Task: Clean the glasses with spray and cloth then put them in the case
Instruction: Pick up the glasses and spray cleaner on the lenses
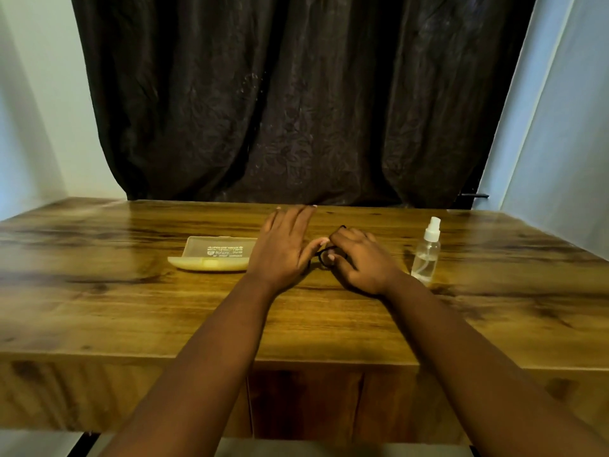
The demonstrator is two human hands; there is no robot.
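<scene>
Between the two hands, the glasses (326, 255) are lying low over the wooden table (131, 308), mostly hidden, with only a dark rim and one temple tip showing. The right hand (361, 262) is curling its fingers around the frame, gripping it from the right side. The left hand (285, 247) is lying spread with straight fingers, its thumb reaching toward the rim; whether it is touching cannot be told. Just left of the left hand, the pale case (214, 253) is sitting open, partly behind that hand. Right of the right hand, near the wrist, the clear spray bottle (426, 252) is standing upright.
</scene>
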